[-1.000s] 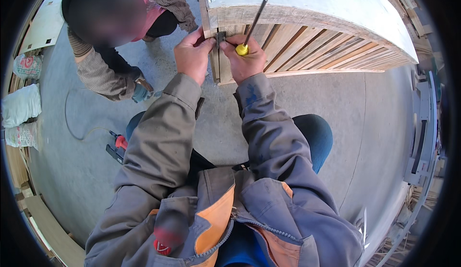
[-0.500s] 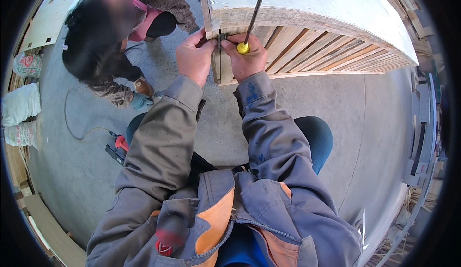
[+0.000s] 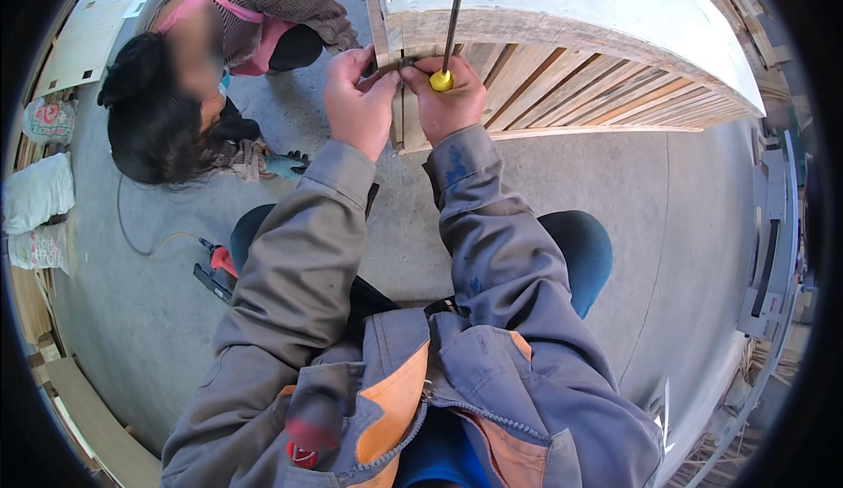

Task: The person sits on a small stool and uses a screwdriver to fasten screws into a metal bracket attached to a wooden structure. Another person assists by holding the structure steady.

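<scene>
At the near corner of a large slatted wooden crate, both my hands are close together. My left hand is closed in a pinch against the crate's edge; what is between its fingertips is hidden. My right hand grips a screwdriver by its yellow handle, the dark shaft pointing up and away. That hand's thumb and forefinger also reach a small dark metal piece at the gap between the crate's boards. The exact kind of this piece is too small to tell.
A crouching co-worker in a pink apron is at the left, one gloved hand low near the floor. A red and black power tool with a thin hose lies on concrete. White sacks line the left; metal equipment stands right.
My hands stay at the crate's corner; the screwdriver has shifted slightly up and tilts more upright. The co-worker's head has moved left and down, and the gloved hand has moved right and up.
</scene>
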Demonstrator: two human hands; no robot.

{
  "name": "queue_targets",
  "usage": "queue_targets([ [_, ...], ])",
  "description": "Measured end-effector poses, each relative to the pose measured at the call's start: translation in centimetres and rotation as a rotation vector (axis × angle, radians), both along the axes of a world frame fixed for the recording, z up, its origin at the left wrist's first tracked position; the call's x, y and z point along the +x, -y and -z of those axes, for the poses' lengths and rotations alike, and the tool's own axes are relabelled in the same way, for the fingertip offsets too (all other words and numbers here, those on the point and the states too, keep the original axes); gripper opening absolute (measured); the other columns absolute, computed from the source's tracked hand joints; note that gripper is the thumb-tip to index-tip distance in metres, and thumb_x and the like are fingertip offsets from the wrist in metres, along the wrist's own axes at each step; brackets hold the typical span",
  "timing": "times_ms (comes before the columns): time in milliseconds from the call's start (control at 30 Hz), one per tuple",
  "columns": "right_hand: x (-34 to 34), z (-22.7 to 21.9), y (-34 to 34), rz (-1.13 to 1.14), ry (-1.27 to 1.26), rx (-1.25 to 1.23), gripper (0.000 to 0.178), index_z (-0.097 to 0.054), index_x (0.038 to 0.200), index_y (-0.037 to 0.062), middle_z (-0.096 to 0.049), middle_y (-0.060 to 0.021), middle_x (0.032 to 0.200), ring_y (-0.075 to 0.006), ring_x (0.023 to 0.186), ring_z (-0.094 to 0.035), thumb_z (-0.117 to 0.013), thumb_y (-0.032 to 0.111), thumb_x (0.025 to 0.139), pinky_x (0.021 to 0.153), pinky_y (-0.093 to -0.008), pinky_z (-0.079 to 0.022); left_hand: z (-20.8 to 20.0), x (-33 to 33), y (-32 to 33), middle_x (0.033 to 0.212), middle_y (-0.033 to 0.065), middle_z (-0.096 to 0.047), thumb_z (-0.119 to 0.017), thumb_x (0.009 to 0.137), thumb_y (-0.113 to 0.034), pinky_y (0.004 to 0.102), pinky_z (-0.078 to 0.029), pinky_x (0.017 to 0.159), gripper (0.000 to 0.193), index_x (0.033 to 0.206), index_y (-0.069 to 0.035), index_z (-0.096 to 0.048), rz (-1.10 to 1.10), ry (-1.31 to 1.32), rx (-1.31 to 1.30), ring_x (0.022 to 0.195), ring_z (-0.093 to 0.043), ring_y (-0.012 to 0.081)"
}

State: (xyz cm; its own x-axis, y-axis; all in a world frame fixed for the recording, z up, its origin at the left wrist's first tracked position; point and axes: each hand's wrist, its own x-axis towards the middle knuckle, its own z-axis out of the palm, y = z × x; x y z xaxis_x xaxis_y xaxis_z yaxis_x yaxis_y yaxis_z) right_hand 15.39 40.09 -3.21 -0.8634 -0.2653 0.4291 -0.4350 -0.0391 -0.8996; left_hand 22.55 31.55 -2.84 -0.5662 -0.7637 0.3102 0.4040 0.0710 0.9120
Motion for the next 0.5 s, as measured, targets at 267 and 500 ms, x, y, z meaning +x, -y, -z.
queue_targets([
  [267, -0.6, 0.7, 0.1, 0.003, 0.06, 0.008, 0.015, -0.071, 0.084, -0.0001, -0.066, -0.0048, 0.084, -0.0123, 0.076, -0.062, -0.084, 0.001, 0.075, 0.068, -0.0278, -0.051, 0.7, 1.1, 0.9, 0.124, 0.0102, -0.053, -0.066, 0.091, -0.005, 0.0273, -0.052, 0.083, 0.013, 0.099, 0.003, -0.071, 0.014, 0.14, -0.235, 0.105, -0.058, 0.0139],
  [500, -0.6, 0.2, -0.5, -0.008, 0.064, 0.074, 0.015, -0.071, 0.086, -0.0007, -0.067, -0.0044, 0.086, -0.0115, 0.077, -0.062, -0.083, 0.002, 0.077, 0.07, -0.0266, -0.052, -0.1, 0.9, 0.4, 0.122, 0.013, -0.056, -0.07, 0.088, -0.011, 0.0326, -0.047, 0.093, 0.016, 0.093, 0.003, -0.074, -0.056, 0.229, -0.278, 0.113, -0.055, 0.0216],
])
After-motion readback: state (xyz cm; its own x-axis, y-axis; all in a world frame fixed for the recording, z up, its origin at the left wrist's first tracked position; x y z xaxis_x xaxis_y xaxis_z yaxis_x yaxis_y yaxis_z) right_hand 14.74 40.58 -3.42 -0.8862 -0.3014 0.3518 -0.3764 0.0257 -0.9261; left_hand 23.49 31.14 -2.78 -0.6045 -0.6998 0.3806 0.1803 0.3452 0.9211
